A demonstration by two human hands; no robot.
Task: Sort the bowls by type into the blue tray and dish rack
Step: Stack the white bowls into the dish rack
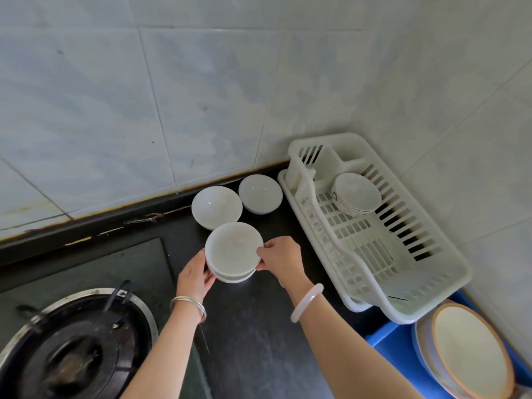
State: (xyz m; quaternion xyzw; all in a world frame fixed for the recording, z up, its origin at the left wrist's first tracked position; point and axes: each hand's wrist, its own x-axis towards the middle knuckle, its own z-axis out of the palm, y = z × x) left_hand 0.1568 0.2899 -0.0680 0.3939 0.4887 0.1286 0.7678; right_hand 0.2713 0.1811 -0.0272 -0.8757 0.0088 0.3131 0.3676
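Observation:
A short stack of plain white bowls (233,250) sits on the black counter in the middle of the view. My left hand (195,276) cups its left side and my right hand (280,259) pinches the rim on the right. Two more plain white bowls (216,206) (260,192) stand behind it near the wall. A patterned bowl (357,194) lies tilted in the white dish rack (431,289) at the right. The blue tray (385,341) at the lower right holds a stack of wide brown-rimmed bowls (469,352).
A gas burner (72,347) with a black pan support fills the lower left. The black counter (253,335) runs between the burner and the rack. Tiled walls close the counter off at the back and on the right.

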